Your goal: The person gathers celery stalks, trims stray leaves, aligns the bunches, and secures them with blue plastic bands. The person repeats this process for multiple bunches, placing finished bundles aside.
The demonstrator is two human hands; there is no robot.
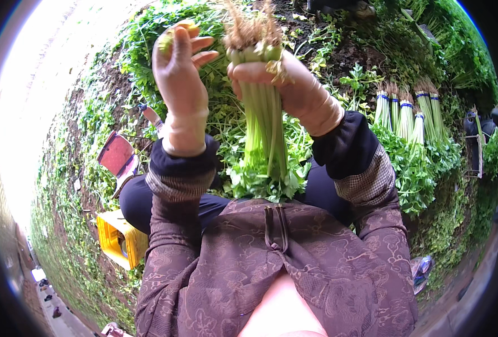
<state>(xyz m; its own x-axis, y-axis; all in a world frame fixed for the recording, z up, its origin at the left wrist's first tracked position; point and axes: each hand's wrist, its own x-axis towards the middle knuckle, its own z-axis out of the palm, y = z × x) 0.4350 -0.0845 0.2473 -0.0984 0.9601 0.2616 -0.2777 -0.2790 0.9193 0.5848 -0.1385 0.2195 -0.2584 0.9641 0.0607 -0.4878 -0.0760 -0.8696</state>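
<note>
Green plants point(74, 236) spread all around you. Blue-banded bundles point(406, 118) lie to your right, root ends far, leaves near. To your left sits a yellow crate point(136, 240). The celery point(264, 121) is before you, roots far, leaves near. Your right hand point(298, 90) has its grip closed round the stalks near the roots; your left hand point(182, 73) hangs just left, grip open, fingers parted.

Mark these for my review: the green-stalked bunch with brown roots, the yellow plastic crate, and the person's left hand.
Green-stalked bunch point(264, 121), head view: middle of the stalks.
Yellow plastic crate point(137, 242), head view: side wall.
Left hand point(178, 68), head view: its middle.
</note>
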